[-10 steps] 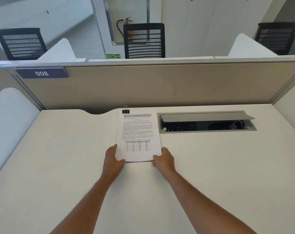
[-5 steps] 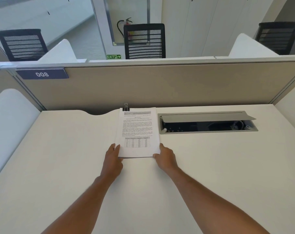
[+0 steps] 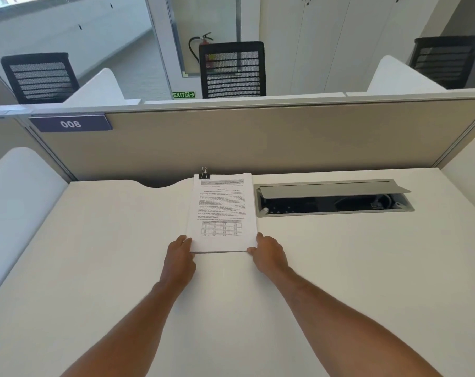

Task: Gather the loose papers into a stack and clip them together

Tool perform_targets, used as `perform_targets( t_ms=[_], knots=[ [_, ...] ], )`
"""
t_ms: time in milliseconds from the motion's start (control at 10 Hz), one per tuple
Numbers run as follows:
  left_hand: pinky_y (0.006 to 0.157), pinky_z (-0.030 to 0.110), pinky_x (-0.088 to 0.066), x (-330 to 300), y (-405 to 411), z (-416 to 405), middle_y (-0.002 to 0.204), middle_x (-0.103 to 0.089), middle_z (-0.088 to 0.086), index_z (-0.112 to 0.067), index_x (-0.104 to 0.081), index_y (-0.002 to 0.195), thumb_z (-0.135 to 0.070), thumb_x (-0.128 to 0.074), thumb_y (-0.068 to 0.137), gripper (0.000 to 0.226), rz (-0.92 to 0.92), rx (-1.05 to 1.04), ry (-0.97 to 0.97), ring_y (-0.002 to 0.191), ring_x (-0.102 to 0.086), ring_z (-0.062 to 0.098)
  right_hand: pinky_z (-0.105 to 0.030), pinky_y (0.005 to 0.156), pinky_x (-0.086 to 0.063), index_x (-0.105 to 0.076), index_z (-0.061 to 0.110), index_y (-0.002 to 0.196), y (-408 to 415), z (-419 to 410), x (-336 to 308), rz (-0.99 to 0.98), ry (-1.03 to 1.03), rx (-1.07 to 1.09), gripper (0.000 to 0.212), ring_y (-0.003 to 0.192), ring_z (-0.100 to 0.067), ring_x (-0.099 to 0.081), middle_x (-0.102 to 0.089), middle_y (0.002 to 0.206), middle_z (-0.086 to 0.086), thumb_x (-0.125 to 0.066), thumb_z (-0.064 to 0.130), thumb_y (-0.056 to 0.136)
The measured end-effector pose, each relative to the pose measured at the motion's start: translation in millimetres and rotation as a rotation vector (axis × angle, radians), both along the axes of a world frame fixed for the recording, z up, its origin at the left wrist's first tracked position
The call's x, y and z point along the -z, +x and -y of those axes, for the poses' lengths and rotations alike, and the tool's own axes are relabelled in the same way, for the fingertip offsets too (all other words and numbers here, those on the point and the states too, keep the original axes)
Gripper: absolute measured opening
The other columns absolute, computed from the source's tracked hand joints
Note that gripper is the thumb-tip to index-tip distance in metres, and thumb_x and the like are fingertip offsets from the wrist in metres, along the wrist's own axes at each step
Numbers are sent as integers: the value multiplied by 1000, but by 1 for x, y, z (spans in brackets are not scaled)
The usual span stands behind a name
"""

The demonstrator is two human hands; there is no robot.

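A squared stack of printed papers [image 3: 222, 213] lies on the white desk [image 3: 94, 254], its far edge close to the partition. A black binder clip [image 3: 204, 174] with wire handles grips the stack's far left corner. My left hand [image 3: 179, 254] holds the near left corner, fingers at the paper's edge. My right hand [image 3: 267, 253] holds the near right corner the same way. Both forearms stretch forward from the bottom of the view.
An open grey cable tray [image 3: 334, 198] with a raised lid is set into the desk just right of the papers. A beige partition [image 3: 258, 140] with a "008" label [image 3: 70, 123] walls the desk's far side. White side dividers [image 3: 15, 202] flank it.
Both hands have pushed the clipped stack away from me, toward the partition. Its far edge now sits at the desk's back edge.
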State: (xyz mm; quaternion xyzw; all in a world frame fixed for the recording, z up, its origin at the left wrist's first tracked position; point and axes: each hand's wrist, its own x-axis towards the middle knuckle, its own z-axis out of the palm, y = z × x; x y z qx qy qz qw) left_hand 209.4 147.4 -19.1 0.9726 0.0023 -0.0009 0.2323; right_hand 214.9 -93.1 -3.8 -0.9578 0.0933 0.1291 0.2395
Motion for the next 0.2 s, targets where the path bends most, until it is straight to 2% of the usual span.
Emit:
perform_targets(
  t_ms=[100,200],
  knots=[
    [87,35,-45,2,-1,-1,109,-62,16,5,-64,98,13,-54,84,20,-12,-24,-13,105,-55,40,-38,87,-49,-52,6,121,-1,1,-3,-20,14,-3,37,112,-33,-61,-62,119,-12,-56,36,99],
    [99,37,-42,11,-15,1,121,-60,19,7,-62,118,8,-58,87,31,5,-51,-16,116,-52,41,-38,89,-50,-50,7,121,-5,3,-2,-30,69,10,38,113,-32,-61,-59,121,-11,-61,34,96]
  ],
)
